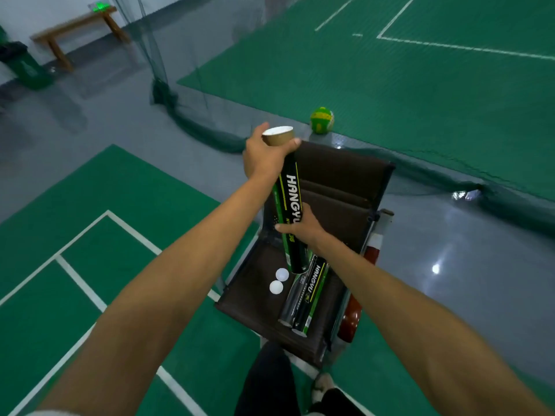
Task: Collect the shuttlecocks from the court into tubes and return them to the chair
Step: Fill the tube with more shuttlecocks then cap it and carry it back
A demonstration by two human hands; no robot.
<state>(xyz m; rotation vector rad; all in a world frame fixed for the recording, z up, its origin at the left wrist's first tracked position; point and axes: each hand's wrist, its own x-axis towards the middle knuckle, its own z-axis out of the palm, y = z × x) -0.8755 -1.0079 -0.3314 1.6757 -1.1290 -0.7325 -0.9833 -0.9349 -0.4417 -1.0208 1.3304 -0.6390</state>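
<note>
I hold a black and green shuttlecock tube (289, 202) tilted above a brown chair (339, 187). My left hand (264, 154) grips its upper end just below the brown cardboard collar and white cap. Around the tube's middle curls my right hand (303, 226). The tube's lower end hangs just over the chair seat. Two more tubes (304, 298) lie side by side on the seat. Beside them on the seat rest two round white caps (278, 280). No shuttlecocks show.
A green and yellow ball (322, 120) sits on the floor behind the chair. Dark netting (192, 115) drapes along the court edge. A wooden bench (75, 28) and a green bin (25, 67) stand at the far left. My legs are below the chair.
</note>
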